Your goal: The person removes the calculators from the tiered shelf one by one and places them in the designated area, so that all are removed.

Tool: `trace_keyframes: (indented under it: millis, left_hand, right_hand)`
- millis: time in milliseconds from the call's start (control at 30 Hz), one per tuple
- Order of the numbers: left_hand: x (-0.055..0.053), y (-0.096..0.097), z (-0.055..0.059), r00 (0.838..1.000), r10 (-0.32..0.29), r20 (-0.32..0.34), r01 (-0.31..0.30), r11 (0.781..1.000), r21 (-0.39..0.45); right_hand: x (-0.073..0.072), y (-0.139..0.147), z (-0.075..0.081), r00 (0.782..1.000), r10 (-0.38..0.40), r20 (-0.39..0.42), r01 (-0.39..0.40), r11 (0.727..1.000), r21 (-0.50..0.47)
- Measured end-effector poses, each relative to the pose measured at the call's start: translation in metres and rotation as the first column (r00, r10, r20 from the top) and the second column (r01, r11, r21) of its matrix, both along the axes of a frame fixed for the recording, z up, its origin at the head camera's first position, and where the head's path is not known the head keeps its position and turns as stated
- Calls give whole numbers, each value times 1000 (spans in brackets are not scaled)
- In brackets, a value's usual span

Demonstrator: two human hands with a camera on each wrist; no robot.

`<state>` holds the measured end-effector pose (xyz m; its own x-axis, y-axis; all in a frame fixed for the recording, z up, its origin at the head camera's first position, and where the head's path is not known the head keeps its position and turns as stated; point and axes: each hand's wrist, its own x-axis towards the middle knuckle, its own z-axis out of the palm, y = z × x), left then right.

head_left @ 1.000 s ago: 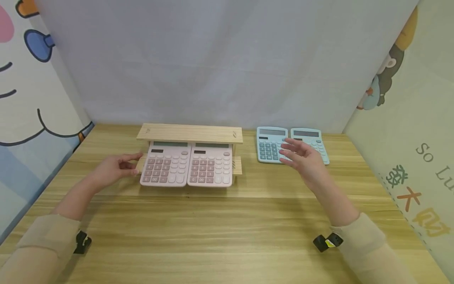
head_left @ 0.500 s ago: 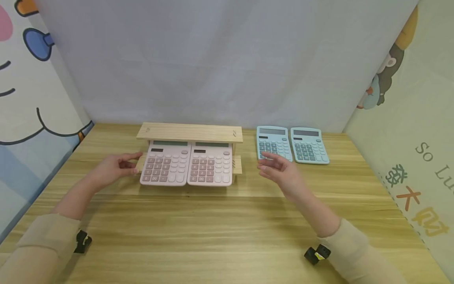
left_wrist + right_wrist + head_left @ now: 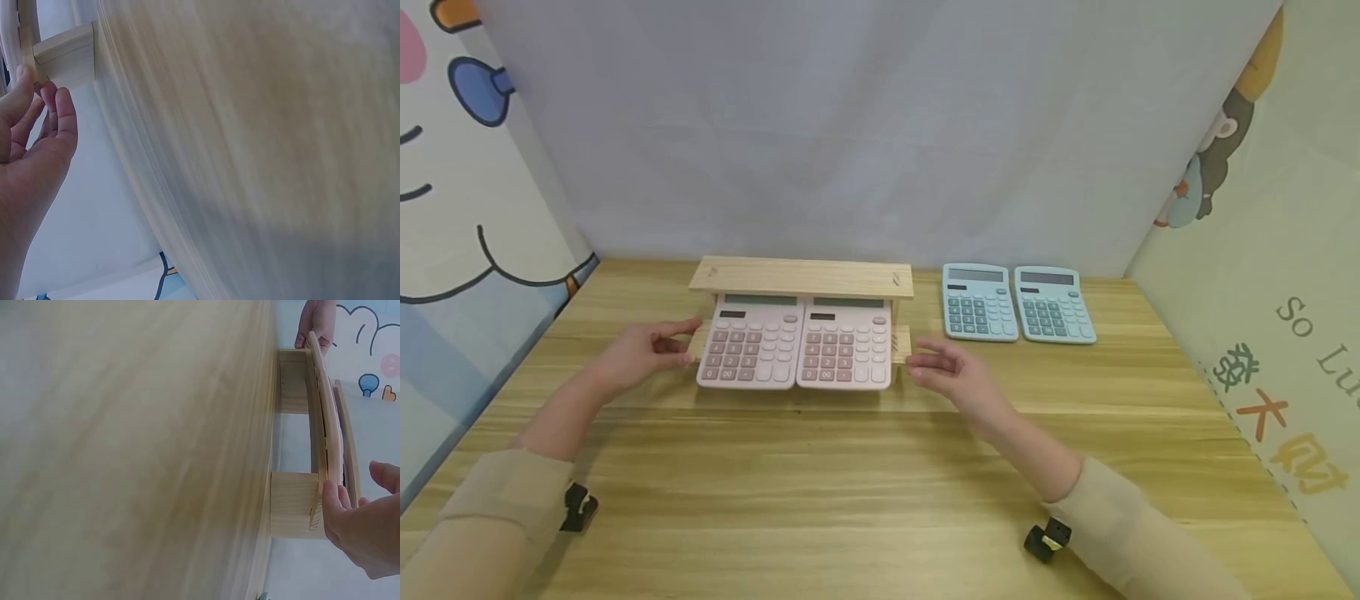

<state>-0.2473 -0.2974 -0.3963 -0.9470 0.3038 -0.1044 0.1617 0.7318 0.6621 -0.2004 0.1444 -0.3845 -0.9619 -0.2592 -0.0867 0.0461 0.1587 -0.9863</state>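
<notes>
Two pink calculators, the left one (image 3: 749,342) and the right one (image 3: 845,343), lean side by side on the lower board of a two-tier wooden shelf (image 3: 801,277). My left hand (image 3: 638,357) pinches the left end of that lower board; in the left wrist view its fingertips meet the wood (image 3: 65,59). At the opposite end my right hand (image 3: 958,379) has its fingertips at the board's edge. The right wrist view shows this hand (image 3: 369,528) with the thumb held apart from the fingers. The calculators' top edges are hidden under the upper board.
Two blue calculators, one (image 3: 980,302) beside the other (image 3: 1055,305), lie on the wood-grain table (image 3: 820,492) right of the shelf. A pale curtain (image 3: 880,133) hangs behind. Printed cartoon panels stand on both sides.
My right hand has moved left and slightly down, from over the blue calculators to the right end of the shelf. The left hand stays at the left end.
</notes>
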Motion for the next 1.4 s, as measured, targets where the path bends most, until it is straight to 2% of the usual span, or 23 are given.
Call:
trace_keyframes:
  millis: [400,667,1000,1400]
  left_hand:
    - [0,0,0,1000,4,-7,-4,1000,-4]
    - [0,-2,-1,1000,6,-5,-6,1000,-1]
    - [0,0,0,1000,14,-5,-14,1000,-9]
    - [0,0,0,1000,12,3,-12,1000,-4]
  right_hand:
    - [-5,-18,-3,999,16,-29,-14,999,39]
    - [-10,-29,-8,997,-42,-68,45,998,46]
    - [-11,-38,-10,994,-102,-46,102,995,-4]
    - [-9,-38,-7,996,-85,-7,85,996,-23]
